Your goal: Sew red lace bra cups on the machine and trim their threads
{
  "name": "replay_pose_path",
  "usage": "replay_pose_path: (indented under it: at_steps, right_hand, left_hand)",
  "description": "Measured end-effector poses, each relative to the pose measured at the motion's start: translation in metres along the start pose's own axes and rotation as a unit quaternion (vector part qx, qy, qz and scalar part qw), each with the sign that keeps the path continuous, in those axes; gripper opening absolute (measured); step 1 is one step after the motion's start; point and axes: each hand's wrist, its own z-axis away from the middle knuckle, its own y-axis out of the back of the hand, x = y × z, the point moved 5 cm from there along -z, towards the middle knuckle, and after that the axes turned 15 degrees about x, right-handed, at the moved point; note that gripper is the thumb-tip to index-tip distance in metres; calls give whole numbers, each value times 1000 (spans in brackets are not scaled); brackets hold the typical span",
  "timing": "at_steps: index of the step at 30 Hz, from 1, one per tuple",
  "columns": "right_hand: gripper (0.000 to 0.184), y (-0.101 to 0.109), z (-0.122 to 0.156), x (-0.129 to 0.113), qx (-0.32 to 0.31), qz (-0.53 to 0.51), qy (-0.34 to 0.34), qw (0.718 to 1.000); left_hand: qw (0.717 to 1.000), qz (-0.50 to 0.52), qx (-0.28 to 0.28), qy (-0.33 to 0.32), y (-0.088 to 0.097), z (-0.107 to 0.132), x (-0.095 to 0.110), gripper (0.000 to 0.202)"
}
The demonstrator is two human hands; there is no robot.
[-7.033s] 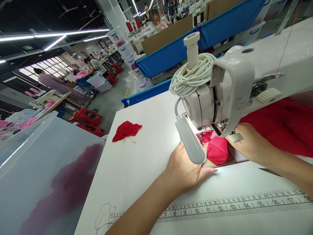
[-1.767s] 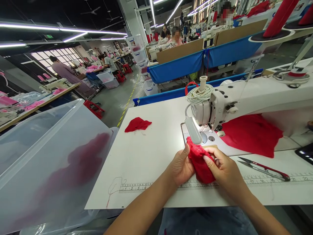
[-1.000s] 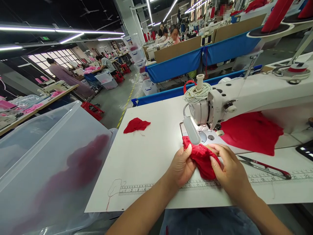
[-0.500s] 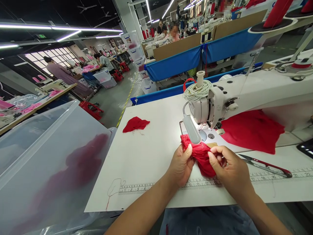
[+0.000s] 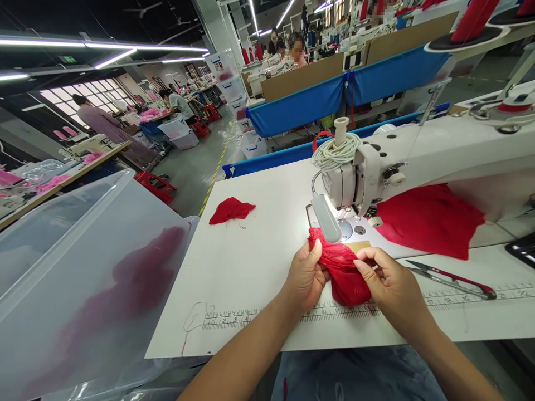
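Our left hand [image 5: 304,275] and right hand [image 5: 388,285], drawn back from beneath the white metal sewing machine [image 5: 443,153], gripped the crumpled, thin red fabric piece [image 5: 350,283] over the smooth white surface's [image 5: 259,267] near side, so stitching seemed paused.

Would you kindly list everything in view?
Near table: one, white, foreground
Near sewing machine: one, white, right
Lamp: one, grey, at machine head
Cable coil: one, pale green, on machine
Held cloth: one, red, foreground
Small cloth: one, red, table's left
Large cloth: one, red, under machine arm
Snips: one, red and silver, right foreground
Ruler scale: one, black, table's near side
Near thread cones: two, red, upper right
Bins: several, translucent, left foreground and beyond
Slings: several, blue, beyond table
Stools: several, red, aisle
Co-workers: several, mixed clothing, background
Left hand: one, bare, held cloth's left
Right hand: one, bare, held cloth's right
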Motion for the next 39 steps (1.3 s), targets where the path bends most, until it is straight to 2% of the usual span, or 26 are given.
replay_pose_path:
  at_steps: [4, 6, 9, 13, 15, 17, 20, 23, 25, 29, 34, 36, 39]
  right_hand:
    - [21, 3, 0, -7, 37, 4, 42, 998]
    - [20, 3, 2, -11, 48, 8, 76, 996]
    - [20, 1, 7, -13, 59, 56, 147, 986]
    - [19, -3, 19, -16, 68, 160, 307, 936]
    - [22, -5, 23, -15, 48, 185, 352, 916]
    - [26, -6, 26, -14, 28, 190, 365, 911]
    - [30, -2, 25, -12, 25, 155, 333, 930]
    - [25, 9, 18, -11, 88, 80, 251, 961]
    - [19, 14, 13, -8, 118, 46, 192, 973]
    - [21, 9, 8, -2, 101, 17, 114, 988]
    - [20, 10, 6, -4, 120, 13, 110, 987]
    - [17, 10, 4, -5, 102, 13, 121, 987]
    - [13, 10, 2, -4, 73, 6, 124, 990]
  left_hand:
    - [996, -47, -65, 33, -8, 7, -3, 45]
    - [993, -73, -77, 46, -9, 10, -5, 45]
    - [998, -42, -41, 36, -7, 8, -3, 38]
    - [999, 40, 27, 13, -2, 1, 2, 20]
    - [997, 61, 36, 34, -1, -2, 1, 12]
    - [995, 72, 25, 62, -3, -3, -1, 13]
    - [996, 67, 9, 56, -4, -1, -2, 14]
    - [999, 30, -17, 1, -6, 4, 0, 13]
    - [999, -7, -36, -9, -8, 8, -2, 18]
    - [998, -32, -56, 13, -11, 11, -5, 36]
    - [996, -30, -68, 50, -11, 12, -9, 42]
    - [996, -29, -73, 53, -10, 11, -8, 38]
    - [999, 4, -43, 33, -5, 6, -5, 25]
